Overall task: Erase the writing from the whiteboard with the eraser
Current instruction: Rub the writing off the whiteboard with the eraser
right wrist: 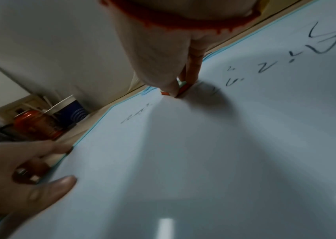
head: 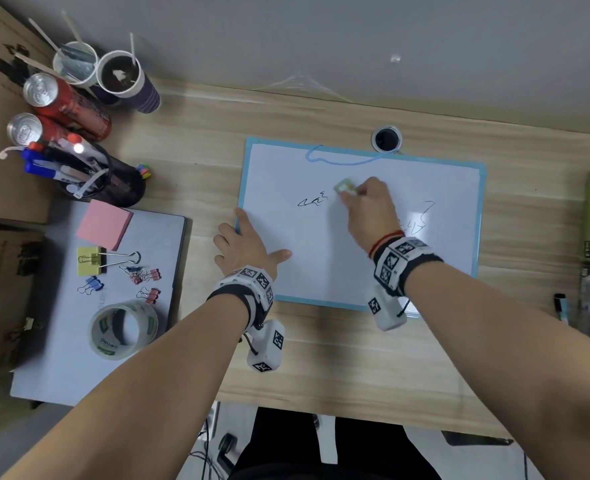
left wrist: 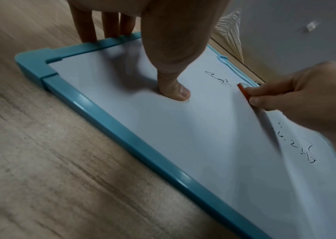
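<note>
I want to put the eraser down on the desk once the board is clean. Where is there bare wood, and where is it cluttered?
Bare wood lies along the near desk edge below the whiteboard, and between the board's left frame and the mesh pen holder. Crowded: the far-left corner with soda cans and paper cups, and the grey board carrying tape roll, binder clips and sticky notes.

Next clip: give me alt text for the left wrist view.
The right hand pinches a small orange-edged eraser against a blue-framed whiteboard lying on a wooden desk, with black scribbles left on either side of it. The left hand steadies the board, thumb pressed on its surface and fingers at the frame.
</note>
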`<state>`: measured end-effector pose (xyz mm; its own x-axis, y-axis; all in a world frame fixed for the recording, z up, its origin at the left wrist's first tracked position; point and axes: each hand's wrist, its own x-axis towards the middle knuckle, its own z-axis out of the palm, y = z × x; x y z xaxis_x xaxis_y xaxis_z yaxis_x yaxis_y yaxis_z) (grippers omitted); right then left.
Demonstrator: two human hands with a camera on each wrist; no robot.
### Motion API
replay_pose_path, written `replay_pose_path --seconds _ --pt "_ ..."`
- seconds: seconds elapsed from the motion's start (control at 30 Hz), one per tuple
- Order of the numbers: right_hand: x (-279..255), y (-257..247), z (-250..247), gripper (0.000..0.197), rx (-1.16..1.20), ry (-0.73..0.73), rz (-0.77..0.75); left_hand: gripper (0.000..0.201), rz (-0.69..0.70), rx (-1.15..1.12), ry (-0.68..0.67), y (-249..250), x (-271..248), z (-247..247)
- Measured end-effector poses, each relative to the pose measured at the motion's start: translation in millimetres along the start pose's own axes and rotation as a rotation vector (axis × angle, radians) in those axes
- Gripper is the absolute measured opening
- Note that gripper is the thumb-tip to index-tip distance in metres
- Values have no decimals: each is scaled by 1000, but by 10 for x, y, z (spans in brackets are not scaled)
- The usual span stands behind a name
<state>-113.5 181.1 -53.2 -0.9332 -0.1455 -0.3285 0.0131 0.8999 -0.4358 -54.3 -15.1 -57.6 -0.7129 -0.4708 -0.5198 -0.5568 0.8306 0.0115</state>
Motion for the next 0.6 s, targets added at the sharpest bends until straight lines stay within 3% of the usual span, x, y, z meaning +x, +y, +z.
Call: replay_pose_path --seconds 0.07,0.13,0.3,0.5,0.6 --pt "92 14 -33 36 -17 23 62 125 1 1 4 -9 7 9" --pt "58 -101 66 36 3 -12 31 125 5 -7 4 -16 13 22" --pt "-225 -401 264 34 -28 -197 -261 124 10 -10 4 -17 13 21" --pt "137 -137 34 14 6 106 -91 122 12 -7 19 -23 14 37" --pt "78 -346 110 21 -4 59 -170 122 12 -14 10 -23 22 42"
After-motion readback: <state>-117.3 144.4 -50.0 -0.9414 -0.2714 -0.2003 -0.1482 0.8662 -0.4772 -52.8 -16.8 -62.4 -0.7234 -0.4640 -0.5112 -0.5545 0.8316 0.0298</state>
